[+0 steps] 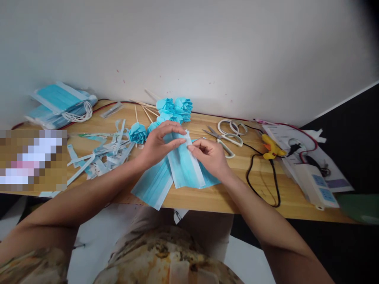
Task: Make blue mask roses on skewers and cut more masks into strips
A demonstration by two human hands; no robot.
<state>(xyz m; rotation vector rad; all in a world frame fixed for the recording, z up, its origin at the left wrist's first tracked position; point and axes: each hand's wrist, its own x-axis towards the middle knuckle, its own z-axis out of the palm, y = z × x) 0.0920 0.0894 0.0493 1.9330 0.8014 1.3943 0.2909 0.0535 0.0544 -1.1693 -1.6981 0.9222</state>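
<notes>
A blue face mask [186,167] lies flat near the front edge of the wooden table [237,189]. My left hand [161,142] pinches the mask's top edge from the left. Close beside it, my right hand [209,156] pinches the white strip along the mask's right edge. A second blue mask [154,185] lies under it, overhanging the table's front edge. Both hands meet over the mask's top corner.
Blue fabric flowers on wooden sticks [173,110] lie behind the hands. Cut mask strips [100,154] litter the left side. A stack of masks [60,104] sits far left. Scissors [223,138], a yellow glue gun [271,149] with black cord and a power strip [315,185] lie right.
</notes>
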